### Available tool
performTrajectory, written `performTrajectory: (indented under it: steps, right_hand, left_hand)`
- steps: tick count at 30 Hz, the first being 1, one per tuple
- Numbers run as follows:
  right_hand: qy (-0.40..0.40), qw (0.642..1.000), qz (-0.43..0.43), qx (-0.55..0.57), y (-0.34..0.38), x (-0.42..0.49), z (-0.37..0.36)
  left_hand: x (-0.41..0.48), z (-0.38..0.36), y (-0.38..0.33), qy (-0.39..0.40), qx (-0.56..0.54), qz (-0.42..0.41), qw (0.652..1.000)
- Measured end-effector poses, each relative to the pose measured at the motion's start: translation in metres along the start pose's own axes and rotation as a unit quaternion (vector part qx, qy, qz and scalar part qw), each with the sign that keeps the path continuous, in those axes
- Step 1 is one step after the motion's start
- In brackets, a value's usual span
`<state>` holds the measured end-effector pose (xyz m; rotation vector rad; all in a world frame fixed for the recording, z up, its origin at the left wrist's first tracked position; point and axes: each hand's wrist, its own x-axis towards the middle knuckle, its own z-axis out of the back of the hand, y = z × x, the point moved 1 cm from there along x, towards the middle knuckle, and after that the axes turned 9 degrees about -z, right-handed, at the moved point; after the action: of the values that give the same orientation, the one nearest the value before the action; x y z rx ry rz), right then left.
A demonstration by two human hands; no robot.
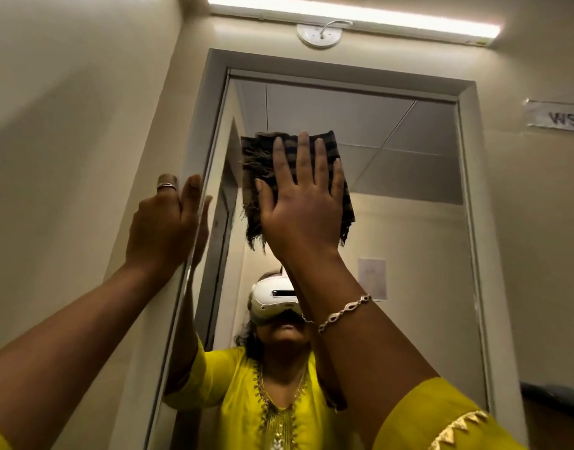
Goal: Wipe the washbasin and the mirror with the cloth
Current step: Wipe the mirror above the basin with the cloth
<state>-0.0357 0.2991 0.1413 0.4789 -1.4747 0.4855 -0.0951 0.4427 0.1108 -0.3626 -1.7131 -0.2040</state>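
Cloth (pixel 298 186) pressed flat against the upper part of the mirror (pixel 409 196) by the open-palmed right hand (pixel 300 206), while the open left hand (pixel 165 219) braces on the mirror's left edge for steadiness.

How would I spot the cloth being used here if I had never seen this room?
Find the tall mirror in its grey frame on the cream wall, under the strip light. In its upper part the right hand presses flat against the glass, and the cloth is the folded piece under that palm. It is dark brown, checked and frayed at the edges, the only fabric on the glass.
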Motion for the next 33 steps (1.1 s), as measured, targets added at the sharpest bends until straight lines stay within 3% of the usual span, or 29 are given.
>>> performTrajectory:
  steps: [10,15,23,33]
  right_hand:
    - [-0.04,0.991,-0.102,-0.071,-0.135,-0.002,0.041]
    - [-0.047,0.984,-0.131,-0.112,-0.161,-0.002,0.05]
    - [-0.052,0.977,-0.194,-0.078,-0.12,-0.01,0.036]
    - [-0.03,0.996,-0.084,-0.032,0.021,-0.024,-0.006]
  left_hand:
    - [-0.003,-0.002,-0.009,-0.031,0.063,0.035,0.997]
    - [-0.003,0.001,-0.013,-0.024,0.085,0.058,0.994]
    - [-0.002,0.0,-0.01,-0.012,0.014,0.05,0.999]
    - [0.0,-0.002,0.0,-0.014,-0.009,0.024,1.0]
